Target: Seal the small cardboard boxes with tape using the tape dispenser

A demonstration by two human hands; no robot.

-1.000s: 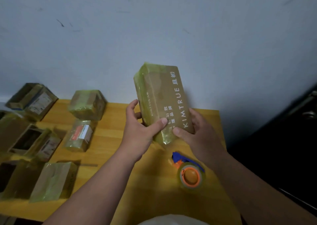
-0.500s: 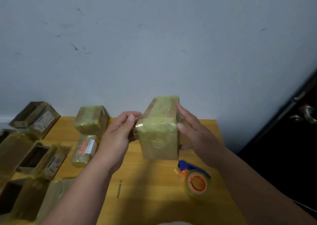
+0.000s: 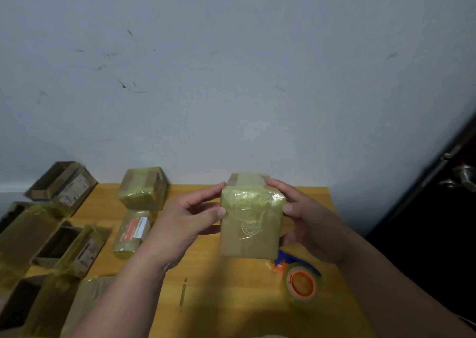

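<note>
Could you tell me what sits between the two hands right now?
In the head view, the taped cardboard box sits between them, held by the left hand and the right hand.

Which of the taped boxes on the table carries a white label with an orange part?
The small taped box lying near the left hand, in front of the cube-shaped taped box by the wall. That cube-shaped one shows only tape and cardboard.

No text is legible to you here. The box (image 3: pixel 249 224) you hold bears a round white stamp whose lettering is too small to read. Left of that box, a wrapped parcel (image 3: pixel 132 230) carries an orange-and-white label, its print blurred.
</note>
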